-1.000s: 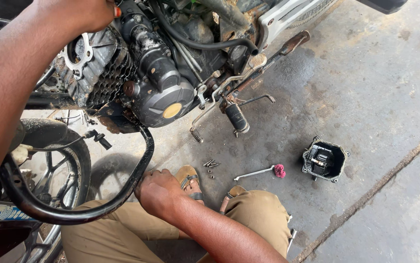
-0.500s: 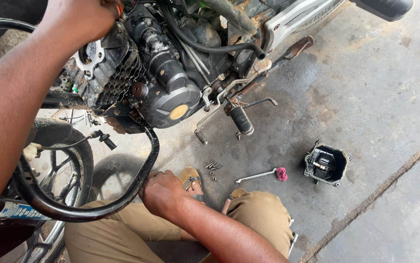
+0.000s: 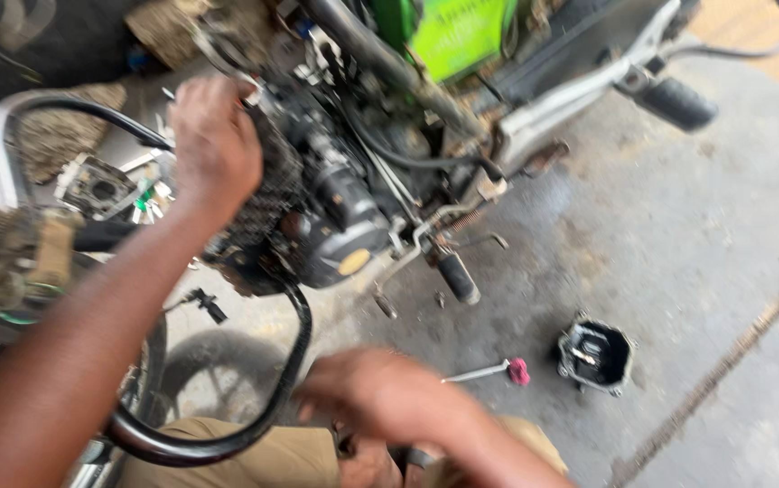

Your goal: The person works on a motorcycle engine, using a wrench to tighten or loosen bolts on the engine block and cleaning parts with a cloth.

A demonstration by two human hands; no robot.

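1. hands first — the left hand [image 3: 216, 145] sat at the very top edge of the view a second ago, over the upper part of the engine [image 3: 317, 212]; now it is well inside the picture, knuckles up, pressed against the engine's upper left side. its fingers curl inward, but what they close on is hidden behind the hand, so i cannot tell its grip.

2. the right hand [image 3: 380, 398] was down by the small screws on the floor [image 3: 678, 226] beside the knee; it has lifted and now hovers blurred above the tan trousers [image 3: 272, 456], near the lower bend of the black crash bar [image 3: 227, 434]. whether it carries anything is lost in the blur — cannot tell.

3. the view itself has swung up: the green tank panel [image 3: 461, 32] and a rear footpeg [image 3: 678, 104] now show. judged from this, attention has gone from the loose parts on the floor back to the engine.

4. the engine is black, grimy, finned at the left, with a round side cover bearing a yellow spot; it hangs in the frame at picture centre, a footpeg [image 3: 458, 276] just below it.

5. on the floor lie a red-handled screwdriver [image 3: 498, 369] and, just beside it, a dark boxy open-topped engine part [image 3: 595, 354].
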